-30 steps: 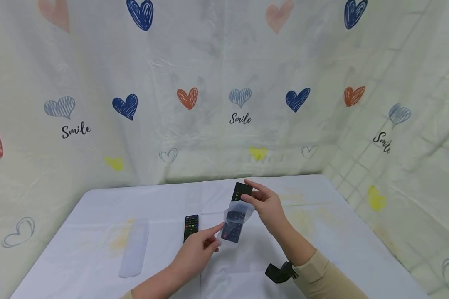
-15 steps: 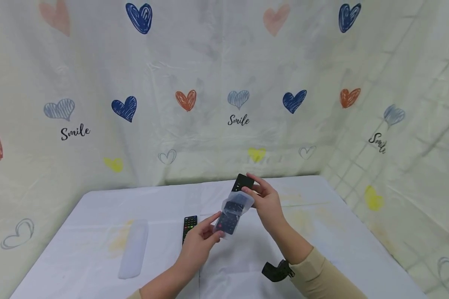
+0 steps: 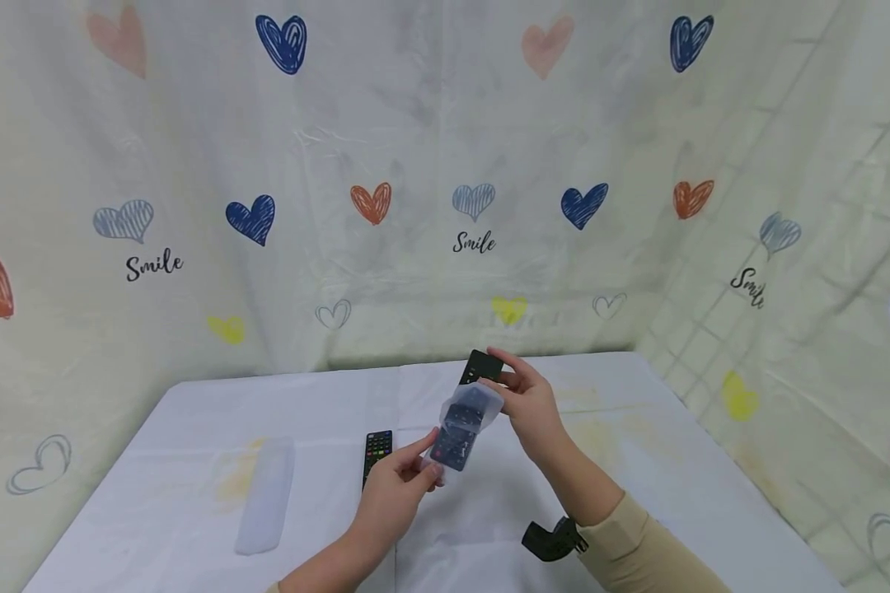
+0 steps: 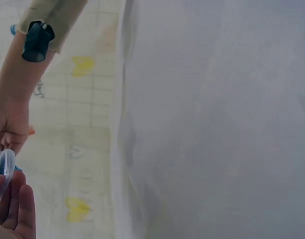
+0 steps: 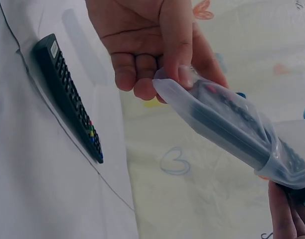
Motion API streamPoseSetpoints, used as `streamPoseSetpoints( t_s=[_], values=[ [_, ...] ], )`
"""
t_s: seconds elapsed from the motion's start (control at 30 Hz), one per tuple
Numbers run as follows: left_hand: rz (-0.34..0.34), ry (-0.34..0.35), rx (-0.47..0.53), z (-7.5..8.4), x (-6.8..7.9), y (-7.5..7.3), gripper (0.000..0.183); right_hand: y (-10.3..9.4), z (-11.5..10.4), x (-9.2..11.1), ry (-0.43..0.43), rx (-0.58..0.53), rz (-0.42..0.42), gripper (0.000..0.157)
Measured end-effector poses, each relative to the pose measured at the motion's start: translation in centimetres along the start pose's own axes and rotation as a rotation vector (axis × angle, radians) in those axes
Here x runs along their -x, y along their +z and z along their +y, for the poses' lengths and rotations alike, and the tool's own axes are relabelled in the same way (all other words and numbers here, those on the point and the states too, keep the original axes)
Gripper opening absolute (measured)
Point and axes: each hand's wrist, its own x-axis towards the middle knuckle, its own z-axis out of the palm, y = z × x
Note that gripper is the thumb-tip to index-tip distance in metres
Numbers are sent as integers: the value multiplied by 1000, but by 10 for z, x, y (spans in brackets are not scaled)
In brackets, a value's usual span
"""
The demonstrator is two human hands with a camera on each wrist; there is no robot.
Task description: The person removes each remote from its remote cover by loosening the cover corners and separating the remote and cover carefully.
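A black remote control (image 3: 482,366) is held tilted above the table, its lower part inside a translucent plastic sleeve (image 3: 456,441). The sleeve is bunched up around the middle of the remote, leaving the top end bare. My right hand (image 3: 531,414) grips that bare upper end between thumb and fingers. At the bottom, my left hand (image 3: 393,497) pinches the sleeve's closed end; in the right wrist view its thumb presses on the sleeve (image 5: 217,122). The left wrist view catches only the sleeve's edge (image 4: 6,167) and parts of both hands.
A second black remote (image 3: 378,449) lies on the white-covered table (image 3: 326,412), partly behind my left hand. Another translucent sleeve (image 3: 265,498) lies flat further left. A black wrist camera (image 3: 552,539) sits at my right cuff. A heart-printed curtain (image 3: 415,272) hangs behind the table.
The remote and its sleeve have risen slightly and tilted more. My left hand has moved up, its thumb and fingers now on the sleeve's lower end. My right hand keeps its grip.
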Motion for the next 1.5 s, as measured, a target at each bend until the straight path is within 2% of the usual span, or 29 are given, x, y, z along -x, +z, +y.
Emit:
streamPoseSetpoints(
  t_s=[0.3,0.53,0.73,0.9,1.1,1.33,1.5],
  values=[
    [-81,-50,-69,0,1,-5,50,-2,6,5,5,1,47,53],
    [-51,-70,-60,-5,7,-7,49,-3,2,2,-41,-73,95,53],
    [-62,-89,-113,-6,7,-8,52,-3,-5,0,-31,-51,44,53],
    [-78,-34,-130,-2,-1,-10,51,-1,-10,0,-50,-8,-12,53],
    [-48,41,-155,8,-8,-11,44,1,-11,0,-48,37,-52,53],
    [-46,22,-204,6,-6,-10,42,-1,-11,-2,-47,81,-60,54],
    [-62,57,-186,4,-6,-10,39,-2,-12,-3,-44,96,-84,54]
  ],
)
